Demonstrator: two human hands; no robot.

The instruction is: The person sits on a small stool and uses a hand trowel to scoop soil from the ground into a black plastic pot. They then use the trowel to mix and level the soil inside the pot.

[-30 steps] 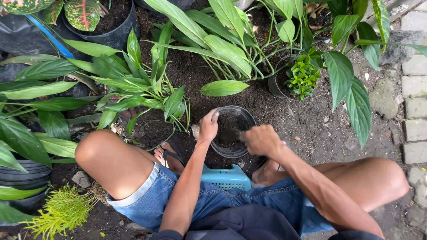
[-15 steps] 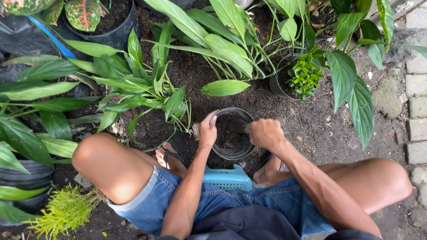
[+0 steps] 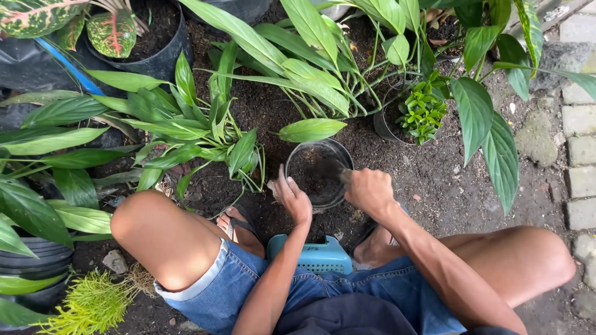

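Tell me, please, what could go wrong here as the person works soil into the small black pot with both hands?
The black pot stands on loose soil, and the left hand lies only against its side, so a push from the right hand at the rim might tip it. The tool there is mostly hidden, so soil could spill over the rim. A drooping leaf close above the pot may get knocked.

A teal stool sits among leafy plants, beside grey paving stones.

Both my hands forward, arms reaching out between bent knees.
Left hand: fingers loosely spread, palm turned inward, nothing in its grip. Right hand: curled into a fist, grip closed, wrist bent, forearm angled back.
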